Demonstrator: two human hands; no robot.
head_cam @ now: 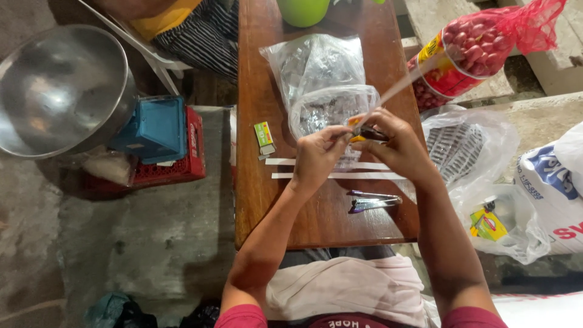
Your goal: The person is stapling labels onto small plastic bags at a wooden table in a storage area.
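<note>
Your left hand (316, 155) and right hand (395, 146) are meeting fingertip to fingertip over the wooden table (261, 200), together pinching a small dark packet (369, 132), from which a clear strip (404, 85) is running off toward 1 o'clock. Two white strips (285, 169) are lying just under your hands at 6 o'clock, pliers (371, 201) nearer you, a matchbox (264, 135) at 9 o'clock, and clear bags (316, 67) at 12 o'clock.
</note>
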